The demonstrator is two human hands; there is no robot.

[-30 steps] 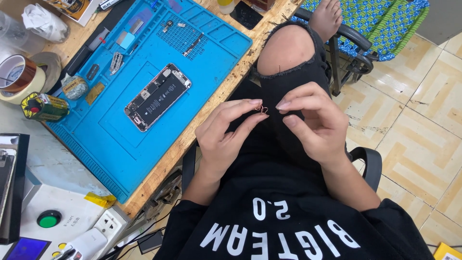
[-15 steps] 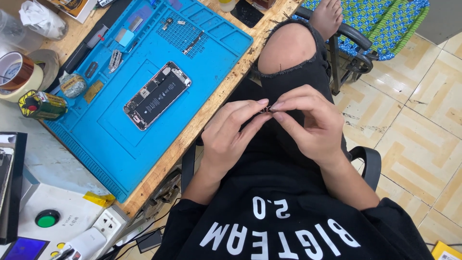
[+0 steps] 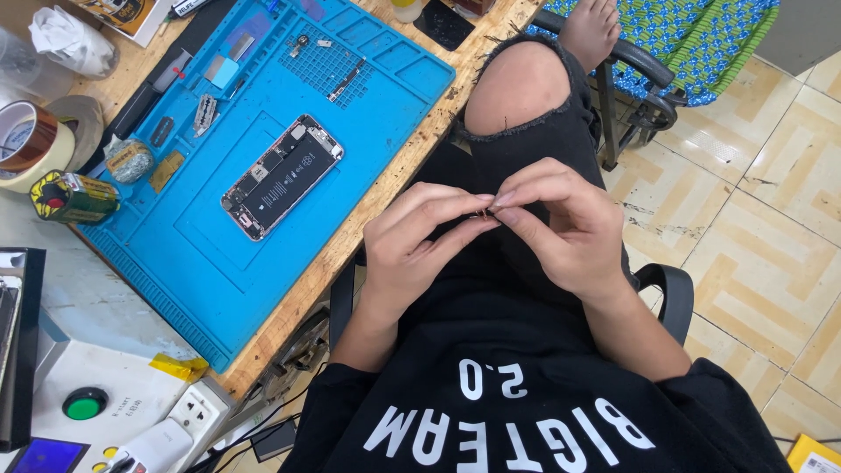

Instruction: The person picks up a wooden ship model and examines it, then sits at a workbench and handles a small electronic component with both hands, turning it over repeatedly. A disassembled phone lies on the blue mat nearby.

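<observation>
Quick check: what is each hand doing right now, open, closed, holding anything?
Left hand: grip closed, pinching a tiny part at the fingertips.
Right hand: grip closed on the same tiny part; what it is cannot be told.

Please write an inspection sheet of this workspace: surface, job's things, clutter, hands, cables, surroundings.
Surface: wooden bench with a blue mat.
Job's things: small part, too small to identify; opened phone on the mat.
Clutter: tape rolls, small can, tiny parts in the mat's top trays.
Hands: left hand and right hand pinch the small part together above the lap.
Cables: dark cables below the bench edge.
Surroundings: tiled floor, chair.
</observation>
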